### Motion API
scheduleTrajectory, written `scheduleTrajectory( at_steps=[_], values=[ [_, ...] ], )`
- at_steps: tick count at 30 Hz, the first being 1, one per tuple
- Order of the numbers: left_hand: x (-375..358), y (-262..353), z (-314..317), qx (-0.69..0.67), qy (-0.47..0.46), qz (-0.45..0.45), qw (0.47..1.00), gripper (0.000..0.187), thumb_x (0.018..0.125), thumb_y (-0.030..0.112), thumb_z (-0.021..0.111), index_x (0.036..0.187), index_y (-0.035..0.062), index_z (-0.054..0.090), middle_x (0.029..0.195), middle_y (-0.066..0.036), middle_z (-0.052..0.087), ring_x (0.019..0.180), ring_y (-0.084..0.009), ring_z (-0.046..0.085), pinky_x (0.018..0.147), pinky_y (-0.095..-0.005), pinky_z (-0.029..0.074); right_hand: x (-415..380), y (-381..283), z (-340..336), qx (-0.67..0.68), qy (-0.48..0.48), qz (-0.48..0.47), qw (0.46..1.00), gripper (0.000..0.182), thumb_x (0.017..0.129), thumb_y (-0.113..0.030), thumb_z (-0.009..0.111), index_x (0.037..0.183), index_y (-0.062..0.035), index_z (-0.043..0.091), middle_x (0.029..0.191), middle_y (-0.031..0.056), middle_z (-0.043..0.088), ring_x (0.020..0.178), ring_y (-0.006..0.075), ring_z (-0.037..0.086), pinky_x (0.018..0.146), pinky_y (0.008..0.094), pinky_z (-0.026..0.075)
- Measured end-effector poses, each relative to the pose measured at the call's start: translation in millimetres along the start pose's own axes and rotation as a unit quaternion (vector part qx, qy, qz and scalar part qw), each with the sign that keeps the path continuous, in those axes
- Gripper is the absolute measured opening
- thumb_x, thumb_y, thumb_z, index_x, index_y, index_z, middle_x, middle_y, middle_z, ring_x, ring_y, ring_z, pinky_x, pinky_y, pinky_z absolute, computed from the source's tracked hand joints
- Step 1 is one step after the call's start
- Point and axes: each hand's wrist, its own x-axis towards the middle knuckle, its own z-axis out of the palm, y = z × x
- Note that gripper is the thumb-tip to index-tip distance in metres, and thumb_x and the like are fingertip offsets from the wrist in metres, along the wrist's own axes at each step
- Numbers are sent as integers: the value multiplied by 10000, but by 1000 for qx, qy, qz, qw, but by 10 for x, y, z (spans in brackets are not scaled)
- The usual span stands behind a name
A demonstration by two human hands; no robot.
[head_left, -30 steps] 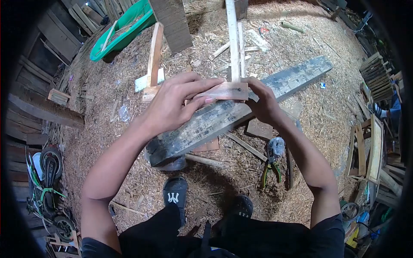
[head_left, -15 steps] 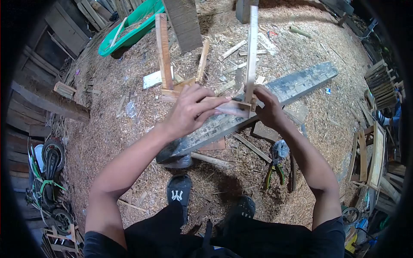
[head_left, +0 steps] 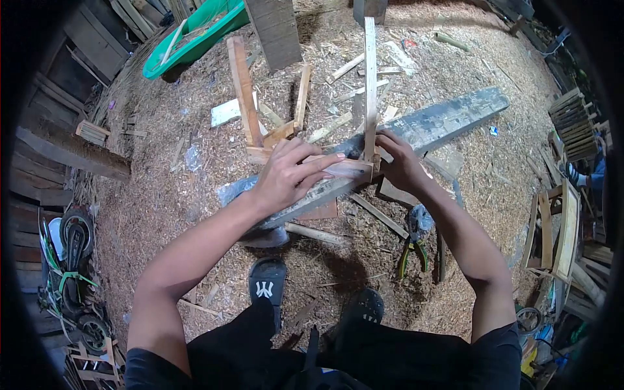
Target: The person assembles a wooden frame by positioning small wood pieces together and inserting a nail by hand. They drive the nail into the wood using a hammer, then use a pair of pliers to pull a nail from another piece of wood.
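A small wooden frame of pale slats rests on a long dark grey beam that lies across the sawdust floor. Three slats rise from the frame's bottom bar and point away from me. My left hand grips the bottom bar from the left, fingers spread over it. My right hand holds the bar's right end, at the foot of the tallest slat. Both hands press the frame against the beam.
Green-handled pliers lie on the sawdust by my right forearm. Loose wood offcuts are scattered around the beam. A green tub sits at the back left, a wooden crate frame at the right, my sandalled feet below.
The frame has tilted from flat between my hands to slats pointing away, and it has come down onto the beam. Both hands kept their hold.
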Motion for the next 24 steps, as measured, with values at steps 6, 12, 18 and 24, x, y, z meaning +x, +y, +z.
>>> scheduleTrajectory(
  at_steps=[6, 12, 18, 24],
  values=[
    [-79, 0, 110, -21, 18, -10, 1000, 505, 838, 169, 793, 1335, 224, 721, 920, -33, 654, 856, -219, 588, 776, -374, 431, -13, 54, 29, 3, -10, 12, 1000, 509, 752, 115, 720, 1226, -39, 620, 1293, 156, 623, 1225, 388, 616, 997, 420, 535],
    [30, -12, -8, 28, 5, 12, 1000, 498, 832, 128, 801, 1320, 184, 725, 982, -30, 677, 852, -208, 583, 784, -380, 372, -4, 33, -1, 6, -14, 8, 1000, 510, 749, 123, 715, 1223, -36, 616, 1301, 158, 621, 1229, 392, 614, 1005, 423, 532],
    [69, 38, -49, 42, -27, 12, 999, 495, 834, 130, 795, 1321, 186, 724, 982, -25, 680, 855, -209, 587, 794, -383, 377, -31, 65, 14, 9, -18, -11, 1000, 526, 737, 139, 703, 1223, -40, 617, 1293, 153, 617, 1226, 386, 612, 998, 423, 530],
    [33, 81, -9, 30, -34, -16, 999, 512, 832, 123, 794, 1334, 197, 718, 968, -25, 675, 848, -217, 583, 840, -401, 421, -101, 100, 90, 35, 29, -24, 999, 507, 725, 142, 708, 1193, -35, 622, 1281, 155, 614, 1204, 390, 615, 990, 424, 533]
  ],
)
